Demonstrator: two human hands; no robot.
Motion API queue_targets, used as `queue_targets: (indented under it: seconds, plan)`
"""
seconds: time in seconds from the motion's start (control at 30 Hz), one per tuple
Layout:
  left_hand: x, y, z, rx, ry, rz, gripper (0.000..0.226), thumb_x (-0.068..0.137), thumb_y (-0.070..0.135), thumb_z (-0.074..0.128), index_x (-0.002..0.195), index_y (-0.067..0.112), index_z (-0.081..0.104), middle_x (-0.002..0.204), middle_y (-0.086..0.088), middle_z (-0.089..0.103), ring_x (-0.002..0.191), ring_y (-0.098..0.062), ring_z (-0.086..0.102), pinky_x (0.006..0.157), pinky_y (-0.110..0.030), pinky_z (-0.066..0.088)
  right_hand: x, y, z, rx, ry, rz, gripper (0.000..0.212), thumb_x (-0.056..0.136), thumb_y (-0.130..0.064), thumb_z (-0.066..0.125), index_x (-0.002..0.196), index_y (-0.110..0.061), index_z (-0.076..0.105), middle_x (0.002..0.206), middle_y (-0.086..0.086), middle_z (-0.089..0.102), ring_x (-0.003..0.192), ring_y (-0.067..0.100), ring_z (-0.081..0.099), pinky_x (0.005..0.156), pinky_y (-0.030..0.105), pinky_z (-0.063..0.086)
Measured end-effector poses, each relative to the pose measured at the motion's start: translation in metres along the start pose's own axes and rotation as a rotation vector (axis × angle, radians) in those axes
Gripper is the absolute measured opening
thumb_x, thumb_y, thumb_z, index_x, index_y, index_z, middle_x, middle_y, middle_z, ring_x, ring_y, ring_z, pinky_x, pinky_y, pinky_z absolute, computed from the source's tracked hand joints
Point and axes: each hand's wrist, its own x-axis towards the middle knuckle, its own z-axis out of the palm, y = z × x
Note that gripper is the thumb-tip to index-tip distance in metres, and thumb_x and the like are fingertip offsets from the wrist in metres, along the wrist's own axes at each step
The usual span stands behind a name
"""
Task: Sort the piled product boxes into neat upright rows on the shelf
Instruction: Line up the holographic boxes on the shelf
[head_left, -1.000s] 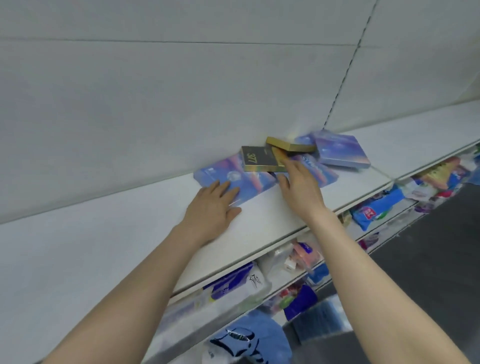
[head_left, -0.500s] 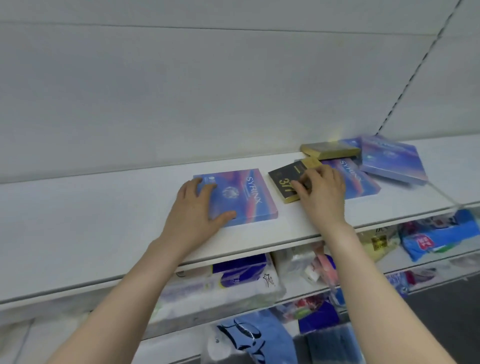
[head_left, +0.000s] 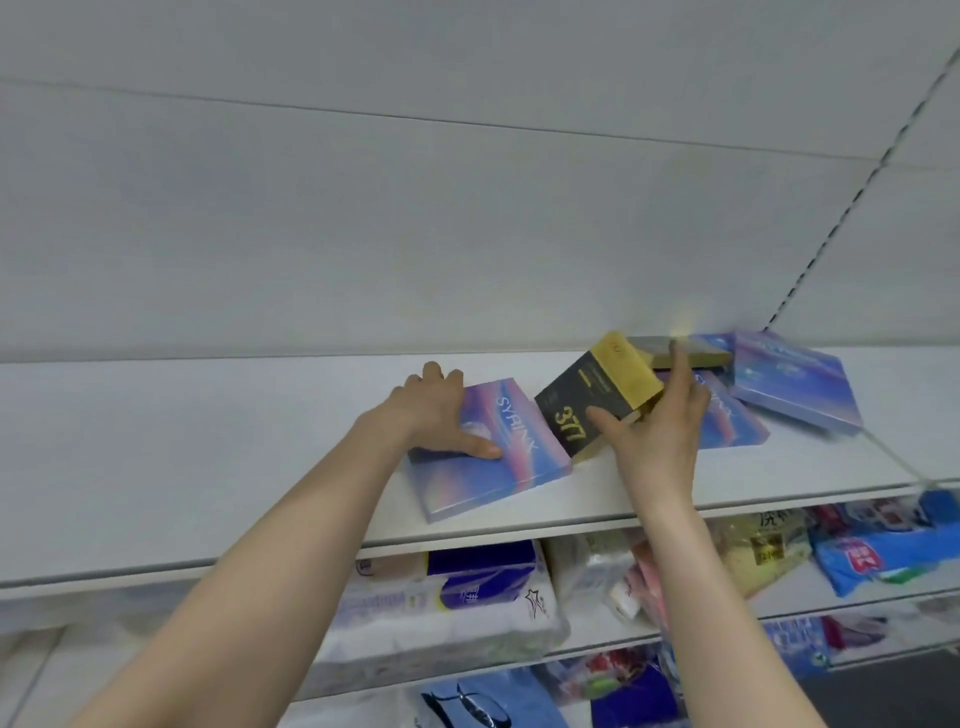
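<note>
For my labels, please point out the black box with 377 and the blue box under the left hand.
black box (head_left: 587, 397): head view, its black front face.
blue box (head_left: 511, 460): head view, top face by the lettering.

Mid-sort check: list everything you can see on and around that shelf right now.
377 box: one, black and gold, held tilted, centre.
SYRINX box: one, blue-pink, left of it, near the front edge.
flat box: one, gold-edged, lying by the back panel.
other blue-pink boxes: at least two, piled at right.
shelf: one, white, bears all the boxes.
packaged goods: many, mostly white and blue, below the shelf.
left hand: one, grips the SYRINX box.
right hand: one, pinches the 377 box.
</note>
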Motion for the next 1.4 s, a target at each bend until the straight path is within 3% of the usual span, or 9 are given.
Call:
queue_targets:
  seconds: [0.13, 0.2, 0.3, 0.47, 0.6, 0.87, 1.1, 1.23, 1.4]
  plan:
    - [-0.013, -0.014, 0.003, -0.169, -0.038, -0.026, 0.085, 0.068, 0.072, 0.067, 0.127, 0.015, 0.043, 0.125, -0.007, 0.049, 0.108, -0.025, 0.052, 0.092, -0.04, 0.046, -0.013, -0.004, 0.01, 0.229, 0.039, 0.1, 0.067, 0.083, -0.015, 0.077, 0.138, -0.025, 0.039, 0.098, -0.006, 0.06, 0.077, -0.006, 0.061, 0.079, 0.021, 0.05]
    - [-0.023, -0.025, 0.006, -0.313, 0.046, -0.04, 0.064, 0.075, 0.063, 0.068, 0.119, 0.019, 0.054, 0.119, -0.002, 0.061, 0.102, -0.02, 0.058, 0.084, -0.034, 0.049, -0.016, -0.005, 0.014, 0.258, 0.046, 0.106, 0.045, 0.087, -0.016, 0.073, 0.122, -0.026, 0.047, 0.095, -0.005, 0.062, 0.071, -0.011, 0.059, 0.074, 0.015, 0.048]
    - [-0.048, -0.042, 0.011, -0.661, 0.166, -0.127, 0.04, 0.079, 0.051, 0.069, 0.107, 0.024, 0.06, 0.101, 0.001, 0.068, 0.088, -0.021, 0.067, 0.069, -0.035, 0.053, -0.015, -0.009, 0.017, 0.344, 0.058, 0.124, 0.041, 0.09, -0.016, 0.068, 0.124, -0.025, 0.047, 0.097, -0.001, 0.062, 0.07, -0.007, 0.059, 0.065, 0.009, 0.044]
    - [-0.1, -0.067, 0.034, -1.073, 0.377, -0.209, 0.037, 0.077, 0.042, 0.064, 0.105, 0.02, 0.065, 0.094, -0.007, 0.073, 0.079, -0.019, 0.069, 0.078, -0.04, 0.054, -0.015, -0.023, 0.026, 0.506, -0.022, 0.153, 0.059, 0.094, -0.011, 0.06, 0.144, -0.028, 0.035, 0.109, -0.006, 0.063, 0.074, -0.013, 0.062, 0.081, 0.03, 0.05]
    - [-0.145, -0.088, 0.054, -1.26, 0.607, -0.363, 0.028, 0.088, 0.027, 0.065, 0.111, 0.011, 0.062, 0.095, -0.009, 0.072, 0.08, -0.024, 0.068, 0.074, -0.037, 0.052, -0.03, -0.037, 0.045, 0.587, -0.164, 0.198, 0.047, 0.094, -0.006, 0.058, 0.135, -0.024, 0.043, 0.121, 0.003, 0.06, 0.093, 0.008, 0.062, 0.068, 0.028, 0.051]
    - [-0.247, -0.152, 0.07, -1.358, 0.943, -0.499, 0.02, 0.097, 0.017, 0.055, 0.113, 0.006, 0.06, 0.091, -0.008, 0.069, 0.077, -0.023, 0.062, 0.073, -0.037, 0.049, -0.112, -0.091, 0.088, 0.626, -0.381, 0.202, 0.02, 0.098, -0.02, 0.054, 0.117, -0.027, 0.051, 0.103, 0.004, 0.067, 0.094, 0.018, 0.064, 0.069, 0.031, 0.053]
    - [-0.346, -0.236, 0.08, -1.468, 1.091, -0.585, 0.022, 0.096, 0.022, 0.056, 0.109, 0.005, 0.061, 0.094, -0.013, 0.066, 0.085, -0.027, 0.059, 0.08, -0.043, 0.049, -0.211, -0.163, 0.159, 0.584, -0.537, 0.027, 0.016, 0.095, -0.02, 0.057, 0.11, -0.026, 0.059, 0.059, -0.019, 0.048, 0.057, 0.007, 0.042, 0.061, 0.026, 0.036]
    - [-0.414, -0.298, 0.083, -1.44, 1.146, -0.653, 0.025, 0.094, 0.027, 0.058, 0.111, 0.01, 0.065, 0.101, -0.01, 0.071, 0.089, -0.026, 0.064, 0.086, -0.044, 0.052, -0.277, -0.216, 0.206, 0.603, -0.638, 0.002, 0.014, 0.087, -0.034, 0.059, 0.102, -0.036, 0.061, 0.07, -0.002, 0.044, 0.067, 0.019, 0.04, 0.065, 0.035, 0.034]
    - [-0.494, -0.377, 0.083, -1.415, 1.222, -0.722, 0.027, 0.089, 0.034, 0.059, 0.108, 0.016, 0.067, 0.109, -0.012, 0.071, 0.097, -0.03, 0.066, 0.092, -0.054, 0.05, -0.357, -0.282, 0.268, 0.639, -0.715, -0.041, 0.018, 0.084, -0.037, 0.062, 0.101, -0.034, 0.061, 0.073, -0.001, 0.053, 0.07, 0.021, 0.049, 0.065, 0.035, 0.04]
